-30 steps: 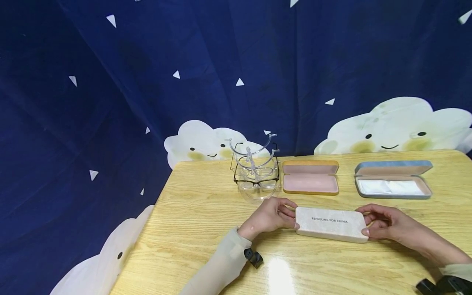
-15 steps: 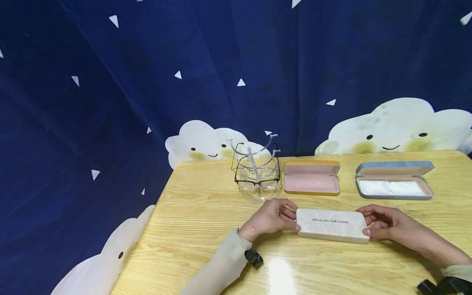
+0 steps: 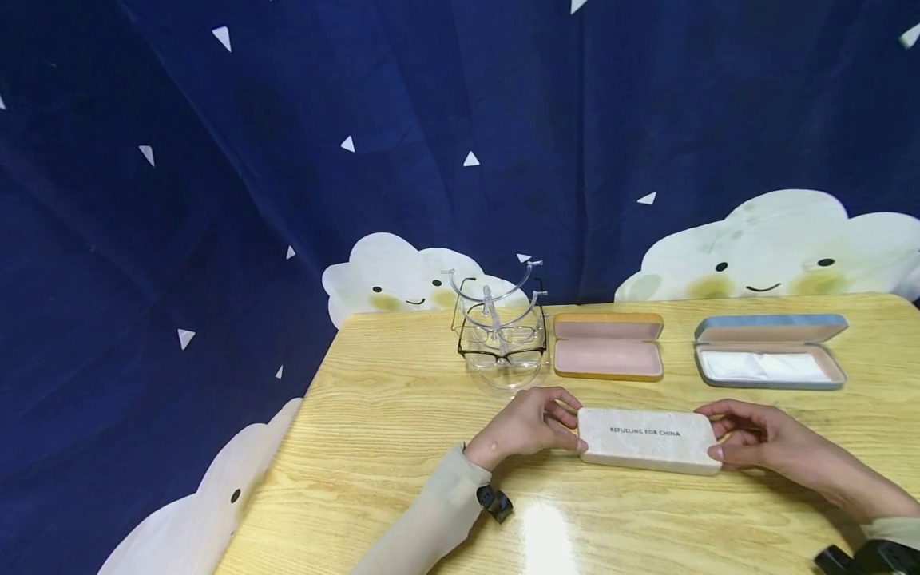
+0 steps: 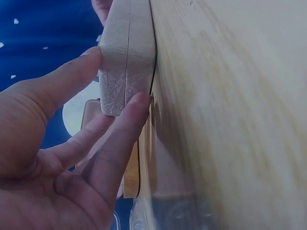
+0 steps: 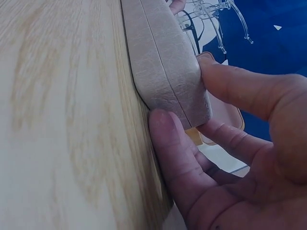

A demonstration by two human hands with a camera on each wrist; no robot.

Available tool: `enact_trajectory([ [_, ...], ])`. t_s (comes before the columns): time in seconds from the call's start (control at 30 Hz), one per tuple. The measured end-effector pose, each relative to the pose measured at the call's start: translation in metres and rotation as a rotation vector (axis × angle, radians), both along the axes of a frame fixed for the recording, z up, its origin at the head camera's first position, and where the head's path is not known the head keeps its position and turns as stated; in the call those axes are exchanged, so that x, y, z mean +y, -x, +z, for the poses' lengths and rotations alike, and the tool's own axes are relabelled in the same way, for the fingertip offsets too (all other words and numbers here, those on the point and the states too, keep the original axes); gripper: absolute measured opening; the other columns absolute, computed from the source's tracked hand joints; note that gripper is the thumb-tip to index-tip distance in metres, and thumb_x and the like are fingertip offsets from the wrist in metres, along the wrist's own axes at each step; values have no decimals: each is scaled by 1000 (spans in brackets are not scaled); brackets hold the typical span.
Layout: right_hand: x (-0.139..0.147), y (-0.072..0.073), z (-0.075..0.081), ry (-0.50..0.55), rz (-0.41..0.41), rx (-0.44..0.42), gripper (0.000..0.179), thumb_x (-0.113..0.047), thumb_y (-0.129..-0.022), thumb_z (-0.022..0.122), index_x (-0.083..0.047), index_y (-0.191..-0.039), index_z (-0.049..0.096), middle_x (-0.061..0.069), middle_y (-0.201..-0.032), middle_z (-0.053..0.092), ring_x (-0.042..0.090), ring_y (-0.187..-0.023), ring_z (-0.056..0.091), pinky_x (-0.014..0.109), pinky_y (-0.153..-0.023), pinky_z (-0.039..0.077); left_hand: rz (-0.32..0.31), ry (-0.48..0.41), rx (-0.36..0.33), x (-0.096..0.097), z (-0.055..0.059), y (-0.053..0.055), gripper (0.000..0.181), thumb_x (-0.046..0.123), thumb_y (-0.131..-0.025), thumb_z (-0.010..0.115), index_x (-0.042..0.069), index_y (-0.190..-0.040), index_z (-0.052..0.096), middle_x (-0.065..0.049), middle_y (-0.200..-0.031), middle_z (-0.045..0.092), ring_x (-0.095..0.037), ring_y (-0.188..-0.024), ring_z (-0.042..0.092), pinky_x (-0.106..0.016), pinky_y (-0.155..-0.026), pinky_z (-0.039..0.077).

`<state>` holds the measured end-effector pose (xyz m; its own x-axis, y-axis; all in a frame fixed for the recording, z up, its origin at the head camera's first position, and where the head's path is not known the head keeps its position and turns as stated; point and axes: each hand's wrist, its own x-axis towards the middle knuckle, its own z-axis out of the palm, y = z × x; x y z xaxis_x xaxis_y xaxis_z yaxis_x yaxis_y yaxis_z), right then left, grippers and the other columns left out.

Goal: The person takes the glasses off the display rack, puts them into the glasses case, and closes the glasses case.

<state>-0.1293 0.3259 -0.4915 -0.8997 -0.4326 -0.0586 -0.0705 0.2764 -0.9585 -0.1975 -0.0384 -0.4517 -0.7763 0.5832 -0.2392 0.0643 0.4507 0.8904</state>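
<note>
A closed off-white glasses case (image 3: pixel 647 441) with dark lettering on its lid lies lengthwise on the wooden table in the head view. At its left end my left hand (image 3: pixel 528 423) grips it between thumb and fingers. My right hand (image 3: pixel 769 439) holds the opposite end the same way. In the left wrist view, fingertips touch the end of the case (image 4: pixel 128 52), and its thin seam shows shut. The right wrist view shows the case (image 5: pixel 165 62) resting on the tabletop, thumb and fingers around its corner.
Behind the left hand, a clear stand (image 3: pixel 489 307) bears glasses (image 3: pixel 503 357). An orange glasses case (image 3: pixel 607 359) with pink lining stands unfolded beside it. Further right is a blue unfolded case (image 3: pixel 769 319) holding a white cloth (image 3: pixel 762 366). A dark blue curtain (image 3: pixel 431 120) hangs behind the table.
The case and both hands stay almost where they were. The whole head view has shifted very slightly.
</note>
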Motion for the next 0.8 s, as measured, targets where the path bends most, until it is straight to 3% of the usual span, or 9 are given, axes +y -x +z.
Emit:
enact_trajectory([
  [0.33, 0, 2, -1, 19, 10, 5, 64, 8, -96, 64, -48, -128, 60, -13, -105, 68, 5, -84, 67, 22, -71, 60, -1, 6, 8, -1, 0, 0, 46, 8, -80, 90, 10, -121, 69, -10, -107, 77, -7, -82, 75, -19, -74, 60],
  [0.57, 0, 3, 2, 38, 8, -72, 58, 4, -99, 64, -47, -125, 61, -12, -106, 68, 3, -88, 70, 27, -74, 64, -16, 18, 26, -5, 2, 3, 45, 16, -84, 89, 11, -124, 69, -8, -110, 77, -5, -83, 75, -20, -73, 61],
  [0.67, 3, 3, 5, 10, -22, -83, 53, 1, -102, 60, -48, -124, 61, -13, -104, 68, 3, -90, 70, 30, -74, 65, -29, 24, 65, -8, 4, 6, 45, 20, -88, 86, 9, -128, 68, -7, -109, 78, -4, -85, 75, -19, -74, 61],
  [0.8, 3, 1, 14, -89, -156, -28, 46, -5, -104, 60, -48, -120, 61, -13, -97, 69, 5, -82, 68, 30, -66, 62, -33, 19, 102, -14, 10, 11, 45, 23, -92, 81, 6, -131, 67, -4, -107, 77, -4, -85, 74, -18, -74, 59],
])
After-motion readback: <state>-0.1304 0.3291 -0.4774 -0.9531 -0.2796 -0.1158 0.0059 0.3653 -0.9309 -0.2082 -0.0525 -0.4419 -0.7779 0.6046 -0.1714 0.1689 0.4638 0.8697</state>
